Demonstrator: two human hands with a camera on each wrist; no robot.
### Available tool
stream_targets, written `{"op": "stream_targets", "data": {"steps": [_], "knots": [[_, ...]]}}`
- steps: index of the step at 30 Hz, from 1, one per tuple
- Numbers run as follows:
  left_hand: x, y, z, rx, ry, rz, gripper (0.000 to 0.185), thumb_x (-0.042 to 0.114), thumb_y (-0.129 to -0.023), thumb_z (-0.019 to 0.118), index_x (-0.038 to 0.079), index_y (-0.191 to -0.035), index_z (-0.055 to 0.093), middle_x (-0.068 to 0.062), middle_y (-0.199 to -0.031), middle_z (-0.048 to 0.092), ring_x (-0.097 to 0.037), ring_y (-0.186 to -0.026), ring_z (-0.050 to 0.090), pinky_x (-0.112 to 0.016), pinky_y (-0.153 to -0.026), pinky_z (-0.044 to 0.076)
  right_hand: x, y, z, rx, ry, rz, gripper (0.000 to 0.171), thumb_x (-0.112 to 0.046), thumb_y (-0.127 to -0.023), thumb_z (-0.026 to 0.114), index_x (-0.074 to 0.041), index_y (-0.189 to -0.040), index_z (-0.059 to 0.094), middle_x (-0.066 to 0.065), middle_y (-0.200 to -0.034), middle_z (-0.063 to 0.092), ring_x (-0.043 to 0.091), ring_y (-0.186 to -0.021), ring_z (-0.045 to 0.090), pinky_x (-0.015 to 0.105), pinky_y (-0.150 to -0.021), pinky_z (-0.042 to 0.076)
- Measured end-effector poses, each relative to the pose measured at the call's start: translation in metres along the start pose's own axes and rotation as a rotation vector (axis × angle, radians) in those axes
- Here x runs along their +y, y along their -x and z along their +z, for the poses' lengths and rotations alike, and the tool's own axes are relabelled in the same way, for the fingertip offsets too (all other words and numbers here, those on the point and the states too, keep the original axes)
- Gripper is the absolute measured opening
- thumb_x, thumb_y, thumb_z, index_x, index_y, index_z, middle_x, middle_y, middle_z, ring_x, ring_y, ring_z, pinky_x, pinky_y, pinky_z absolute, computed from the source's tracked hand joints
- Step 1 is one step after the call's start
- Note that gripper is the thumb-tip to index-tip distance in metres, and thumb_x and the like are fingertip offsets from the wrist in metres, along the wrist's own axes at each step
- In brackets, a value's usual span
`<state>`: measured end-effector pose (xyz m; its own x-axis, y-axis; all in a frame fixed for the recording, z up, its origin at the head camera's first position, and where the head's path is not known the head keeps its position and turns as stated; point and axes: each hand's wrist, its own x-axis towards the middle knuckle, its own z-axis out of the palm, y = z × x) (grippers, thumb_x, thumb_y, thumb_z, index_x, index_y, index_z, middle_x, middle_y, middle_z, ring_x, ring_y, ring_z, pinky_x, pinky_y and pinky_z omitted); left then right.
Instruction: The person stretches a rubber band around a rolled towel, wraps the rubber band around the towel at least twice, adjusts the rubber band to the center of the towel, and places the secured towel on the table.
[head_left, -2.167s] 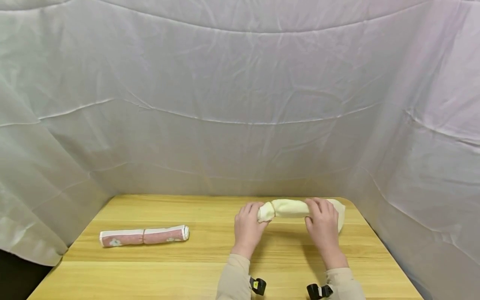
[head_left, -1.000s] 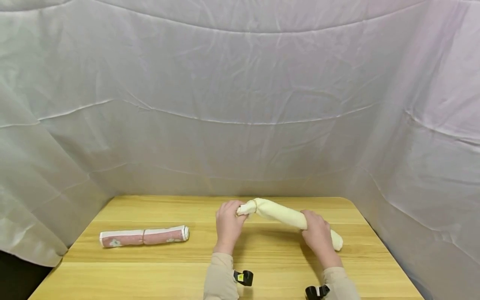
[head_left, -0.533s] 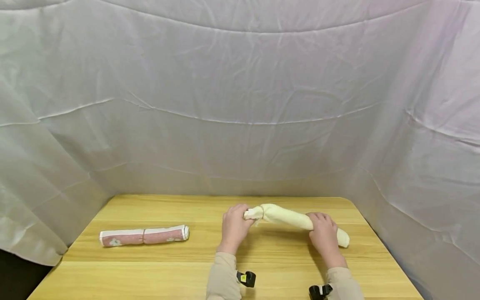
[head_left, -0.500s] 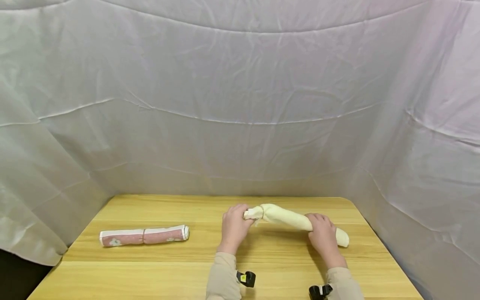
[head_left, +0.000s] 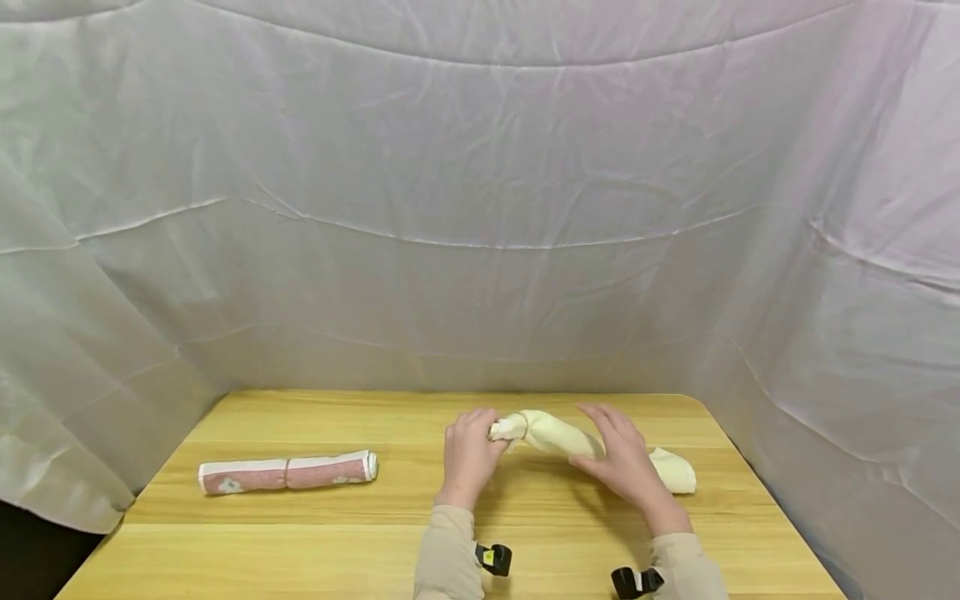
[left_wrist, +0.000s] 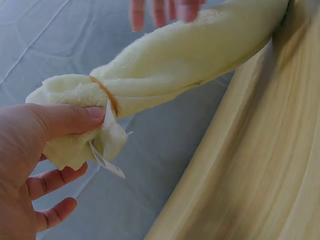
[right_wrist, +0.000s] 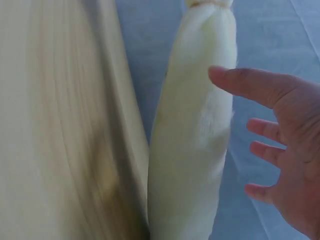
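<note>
Head view: a long, pale yellow, soft-piled cloth roll (head_left: pixel 557 436) slants over the right part of a light wood-grain table (head_left: pixel 300 558); its left end is raised, and its right end slopes down and appears to rest on the wood, so the table probably bears some of the weight.
Left-hand pinch: the person's bare left hand (head_left: pixel 468 454) holds the gathered end narrowly, thumb pressed on top, likely to steady the short end while leaving the neck uncovered.
Neck of the roll: a thin, tan, elastic-looking band (left_wrist: pixel 105 95) circles the cloth just beyond the thumb, drawing it in; set off-centre, it leaves a short bunched tail and a long body.
Tail: a small white tag (left_wrist: pixel 107 164) dangles from it.
Right-hand spread: the bare right hand (head_left: pixel 618 458) is wide, thumb and fingers apart about the long body, gripping nothing; whether the thumb touches the cloth is unclear. The width seems to suit the roll's thickness.
Pink roll: a slim, pink-and-white flowered cloth roll (head_left: pixel 307 476) lies flat at the left, well apart from both hands; a thin brownish tie (head_left: pixel 287 473) round its middle presumably stops it unrolling.
Backdrop: a pale grey, creased fabric drape (head_left: pixel 480 183) surrounds the table, perhaps as a screen.
</note>
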<state>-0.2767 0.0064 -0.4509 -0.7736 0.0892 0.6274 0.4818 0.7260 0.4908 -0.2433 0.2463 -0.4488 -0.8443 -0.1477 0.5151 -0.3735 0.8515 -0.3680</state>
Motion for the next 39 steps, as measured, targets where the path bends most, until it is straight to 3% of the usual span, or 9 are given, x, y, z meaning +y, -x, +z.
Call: {"op": "stream_targets", "data": {"steps": [5,11,14,17,24,30,32,35,39], "knots": [[-0.001,0.002,0.004,0.007,0.004,0.011,0.018,0.026,-0.074,0.083,0.020,-0.084,0.069,0.005,-0.088,0.072,-0.016,-0.079,0.063,-0.037,-0.074,0.048,-0.017,-0.005,0.008,0.138,-0.046,-0.114,0.053,-0.017,-0.075,0.083,-0.007,-0.123,0.062,0.013,-0.121,0.062,0.033,-0.115,0.055,0.053,-0.099,0.044],[-0.002,0.002,0.007,-0.009,0.010,0.013,0.017,0.026,-0.076,0.081,0.020,-0.088,0.070,0.004,-0.094,0.073,-0.017,-0.087,0.065,-0.040,-0.079,0.051,-0.036,-0.008,0.026,0.297,-0.118,-0.228,0.027,-0.002,-0.073,0.082,-0.008,-0.098,0.071,0.006,-0.102,0.066,0.023,-0.101,0.059,0.028,-0.089,0.048],[-0.001,0.001,0.008,-0.007,0.020,0.017,0.018,0.026,-0.076,0.081,0.019,-0.090,0.071,0.003,-0.096,0.074,-0.018,-0.090,0.067,-0.044,-0.083,0.052,-0.043,-0.008,0.033,0.320,-0.141,-0.242,0.025,0.000,-0.072,0.082,-0.008,-0.093,0.072,0.006,-0.099,0.066,0.022,-0.099,0.060,0.028,-0.086,0.050],[0.001,0.001,0.010,0.005,0.038,0.040,0.019,0.026,-0.075,0.081,0.019,-0.089,0.071,0.002,-0.095,0.074,-0.018,-0.087,0.067,-0.045,-0.083,0.052,-0.046,-0.008,0.039,0.321,-0.164,-0.217,0.024,0.000,-0.071,0.082,-0.006,-0.093,0.072,0.007,-0.098,0.067,0.024,-0.099,0.060,0.037,-0.085,0.053],[0.007,0.002,0.013,-0.016,0.106,0.098,0.017,0.025,-0.075,0.081,0.016,-0.085,0.072,0.002,-0.091,0.074,-0.015,-0.085,0.068,-0.040,-0.083,0.053,-0.052,-0.006,0.041,0.277,-0.245,0.047,0.016,-0.007,-0.079,0.077,-0.005,-0.093,0.071,0.008,-0.102,0.067,0.026,-0.101,0.062,0.047,-0.091,0.052],[0.011,0.003,0.015,-0.068,0.162,0.104,0.014,0.023,-0.077,0.079,0.014,-0.084,0.070,0.001,-0.092,0.074,-0.016,-0.087,0.068,-0.040,-0.083,0.054,-0.055,-0.007,0.037,0.170,-0.393,0.269,0.013,-0.013,-0.084,0.074,-0.005,-0.094,0.071,0.011,-0.109,0.065,0.030,-0.111,0.058,0.052,-0.102,0.046],[0.011,0.003,0.016,-0.068,0.175,0.099,0.014,0.022,-0.076,0.080,0.014,-0.082,0.070,0.001,-0.092,0.075,-0.016,-0.088,0.068,-0.040,-0.083,0.054,-0.055,-0.008,0.036,0.121,-0.503,0.344,0.017,-0.015,-0.085,0.074,-0.003,-0.097,0.071,0.012,-0.113,0.063,0.029,-0.115,0.056,0.051,-0.107,0.043],[0.012,0.004,0.017,-0.063,0.197,0.100,0.014,0.021,-0.076,0.080,0.013,-0.082,0.070,0.000,-0.092,0.075,-0.016,-0.088,0.068,-0.039,-0.082,0.055,-0.051,-0.010,0.033,0.052,-0.751,0.479,0.020,-0.015,-0.085,0.074,-0.002,-0.100,0.070,0.007,-0.116,0.059,0.022,-0.117,0.052,0.044,-0.108,0.041],[0.013,0.003,0.016,-0.069,0.227,0.096,0.014,0.021,-0.077,0.080,0.013,-0.083,0.070,-0.001,-0.091,0.075,-0.017,-0.087,0.068,-0.037,-0.081,0.055,-0.045,-0.011,0.028,-0.011,-1.117,0.609,0.003,-0.007,-0.085,0.070,-0.008,-0.088,0.070,-0.001,-0.107,0.057,0.018,-0.113,0.045,0.042,-0.110,0.026]]}}
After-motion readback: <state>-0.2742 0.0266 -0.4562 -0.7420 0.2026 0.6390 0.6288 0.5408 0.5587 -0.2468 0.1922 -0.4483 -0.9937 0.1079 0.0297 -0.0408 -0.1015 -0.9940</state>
